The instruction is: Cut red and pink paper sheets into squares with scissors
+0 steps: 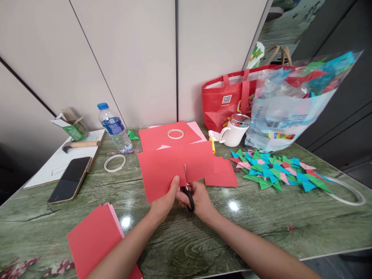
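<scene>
In front of you, above the middle of the surface [255, 232], your two hands work close together; whether they touch, you cannot tell from here. Your left hand [165, 199] is clamped on a red sheet [161, 168], its thumb on top near the lower edge. Your right hand [201, 199] grips the scissors [190, 200] by their black handles, and a blade shows over the sheet, pointing away from you.

Just right of the sheet lie red pieces [225, 176]. Behind it, you have a stack [154, 136] of red and pink paper with a tape roll [176, 134] on top. Another pile [90, 238], red over pink, lies at your lower left, partly behind your left forearm.

Farther left you see a second roll [106, 165], an upright bottle [116, 133], a phone [71, 180], and a hammer [87, 143] near a green box [75, 131]. On your right, folded papers [276, 172] in green, blue, pink and red spread before a plastic bag [276, 120]; a white mug [234, 135] stands beside that, before a red bag [212, 106].
</scene>
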`<state>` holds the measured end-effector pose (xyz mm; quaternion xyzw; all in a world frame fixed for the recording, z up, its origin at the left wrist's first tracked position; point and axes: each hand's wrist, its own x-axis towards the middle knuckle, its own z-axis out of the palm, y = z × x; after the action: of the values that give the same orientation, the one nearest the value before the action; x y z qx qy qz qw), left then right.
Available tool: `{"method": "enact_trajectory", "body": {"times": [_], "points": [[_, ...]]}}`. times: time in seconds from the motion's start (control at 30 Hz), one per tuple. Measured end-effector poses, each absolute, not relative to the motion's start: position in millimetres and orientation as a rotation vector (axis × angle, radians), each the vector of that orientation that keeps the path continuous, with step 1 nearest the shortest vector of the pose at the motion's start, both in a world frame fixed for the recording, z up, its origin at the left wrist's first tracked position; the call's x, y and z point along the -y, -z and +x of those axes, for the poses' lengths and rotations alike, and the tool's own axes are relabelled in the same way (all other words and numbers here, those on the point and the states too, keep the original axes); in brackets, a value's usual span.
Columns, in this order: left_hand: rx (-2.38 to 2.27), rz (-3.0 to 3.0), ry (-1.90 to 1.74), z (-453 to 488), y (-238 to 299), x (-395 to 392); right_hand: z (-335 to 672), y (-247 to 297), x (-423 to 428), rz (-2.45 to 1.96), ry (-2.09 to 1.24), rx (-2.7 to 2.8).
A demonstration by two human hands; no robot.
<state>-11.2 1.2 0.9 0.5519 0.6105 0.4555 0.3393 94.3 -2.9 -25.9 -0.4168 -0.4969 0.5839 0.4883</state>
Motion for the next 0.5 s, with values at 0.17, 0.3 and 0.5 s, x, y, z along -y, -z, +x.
{"method": "enact_trajectory", "body": {"times": [0.17,0.3,0.5], "points": [[-1.609,1.4,-1.196,-10.6,-2.0,-0.8,94.1,23.4,4.0,-1.019,-1.435,1.188],[-1.619,1.413,-1.228,-10.5,-0.8,-1.1,93.9,22.3,4.4,-1.036,-1.434,1.188],[-1.623,1.408,-1.204,-10.6,0.9,-0.5,93.7,20.9,4.1,-1.078,-1.459,1.165]]}}
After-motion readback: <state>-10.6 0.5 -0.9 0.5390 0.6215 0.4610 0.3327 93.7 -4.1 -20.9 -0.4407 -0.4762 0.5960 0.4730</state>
